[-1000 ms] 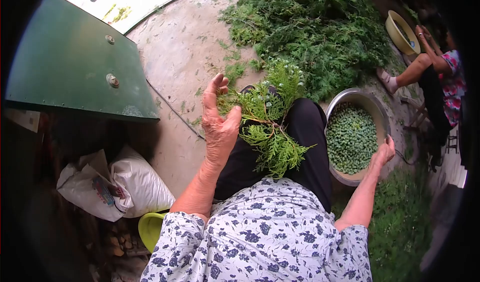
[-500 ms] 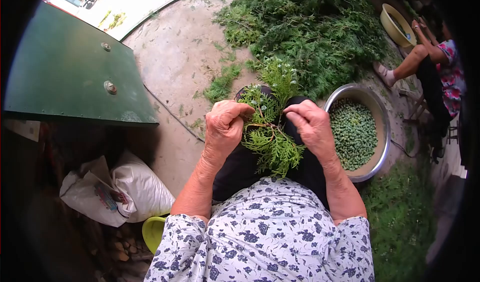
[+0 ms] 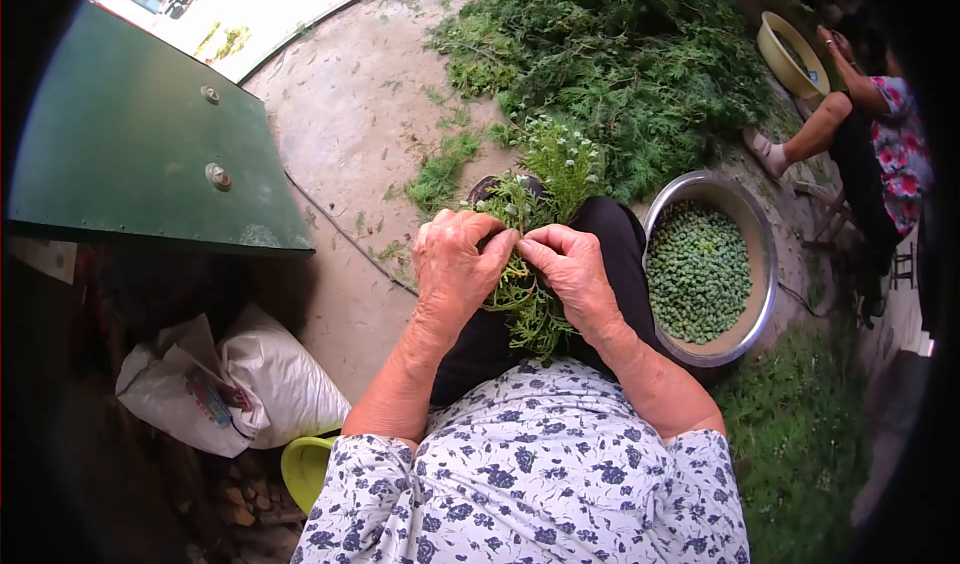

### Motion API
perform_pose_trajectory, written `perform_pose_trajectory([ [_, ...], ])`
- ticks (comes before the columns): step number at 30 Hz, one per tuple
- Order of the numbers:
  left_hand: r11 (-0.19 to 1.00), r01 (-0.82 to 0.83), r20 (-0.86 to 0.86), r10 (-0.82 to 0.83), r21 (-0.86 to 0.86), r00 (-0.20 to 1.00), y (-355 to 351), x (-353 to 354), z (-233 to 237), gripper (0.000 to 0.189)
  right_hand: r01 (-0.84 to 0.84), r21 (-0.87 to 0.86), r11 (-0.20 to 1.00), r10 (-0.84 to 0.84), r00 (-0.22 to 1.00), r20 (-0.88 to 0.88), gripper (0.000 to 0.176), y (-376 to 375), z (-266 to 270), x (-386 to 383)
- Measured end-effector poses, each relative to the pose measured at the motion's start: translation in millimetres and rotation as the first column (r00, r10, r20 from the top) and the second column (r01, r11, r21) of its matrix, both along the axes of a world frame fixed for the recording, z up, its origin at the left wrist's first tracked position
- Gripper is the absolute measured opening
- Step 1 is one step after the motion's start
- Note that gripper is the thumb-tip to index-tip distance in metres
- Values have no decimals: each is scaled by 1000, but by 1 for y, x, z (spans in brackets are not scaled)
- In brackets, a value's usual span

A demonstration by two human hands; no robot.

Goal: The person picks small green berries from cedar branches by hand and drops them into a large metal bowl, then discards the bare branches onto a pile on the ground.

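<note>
A green conifer branch (image 3: 540, 319) with flat, scaly sprays and small pale cones lies across my lap, its top (image 3: 562, 159) pointing away from me. My left hand (image 3: 458, 261) is closed on it, thumb and forefinger pinched at the stem. Right beside it, my right hand (image 3: 572, 272) also pinches at the branch, the fingertips of both hands nearly touching. Whether a cone sits between the right fingertips is hidden. To my right stands a wide metal basin (image 3: 772, 282) holding a heap of small green cones (image 3: 698, 274).
A big pile of cut conifer branches (image 3: 610, 74) lies ahead. At the right, another person (image 3: 890, 154) sits by a yellow basin (image 3: 785, 59). On my left are a green metal panel (image 3: 150, 144), a white sack (image 3: 280, 374) and a lime-green container (image 3: 305, 472).
My right hand has moved left from the branch's side to meet my left hand at the stem. The left hand has shifted slightly right and down.
</note>
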State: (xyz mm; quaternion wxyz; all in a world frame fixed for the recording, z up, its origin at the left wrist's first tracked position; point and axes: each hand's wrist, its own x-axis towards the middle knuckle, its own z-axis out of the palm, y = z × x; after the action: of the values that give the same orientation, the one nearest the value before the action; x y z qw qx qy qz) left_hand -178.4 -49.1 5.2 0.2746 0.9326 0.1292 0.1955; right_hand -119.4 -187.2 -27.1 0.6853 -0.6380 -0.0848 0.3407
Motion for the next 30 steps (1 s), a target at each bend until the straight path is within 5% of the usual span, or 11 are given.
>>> perform_pose_trajectory([
  [3,979,8,-5,-9,-204,1000,-2,1,-12,15,137,17,990,-135,938,320,10,5,-6,-9],
  [6,928,35,-57,-60,-371,997,2,2,-16,14,141,-52,989,-92,842,531,8,4,3,-11],
  [10,717,59,-11,-93,-695,996,2,1,-27,11,207,-18,978,-182,895,408,8,3,5,-9],
  [11,590,68,34,-69,-805,997,0,1,-29,12,227,-4,974,-222,955,196,10,0,10,-10],
  [12,446,82,73,-38,-891,997,-2,1,-31,12,228,-5,974,-223,955,196,10,0,11,-8],
  [16,556,143,117,-82,-819,990,-1,1,-38,17,123,41,992,-130,955,268,12,2,12,5],
  [20,462,159,103,-143,-873,984,4,-1,-36,19,66,152,986,-80,993,89,16,3,-6,9],
  [22,423,146,94,-141,-894,986,5,-1,-37,19,261,360,896,-156,942,-296,15,0,-10,13],
  [26,458,138,86,-133,-878,987,2,1,-36,18,281,380,881,-199,950,-240,15,-2,0,18],
  [27,569,127,49,-151,-812,987,1,2,-31,17,279,380,882,-198,951,-238,15,-3,2,18],
  [30,686,141,56,-145,-714,988,-2,4,-29,17,65,314,947,-38,995,-91,16,-5,7,19],
])
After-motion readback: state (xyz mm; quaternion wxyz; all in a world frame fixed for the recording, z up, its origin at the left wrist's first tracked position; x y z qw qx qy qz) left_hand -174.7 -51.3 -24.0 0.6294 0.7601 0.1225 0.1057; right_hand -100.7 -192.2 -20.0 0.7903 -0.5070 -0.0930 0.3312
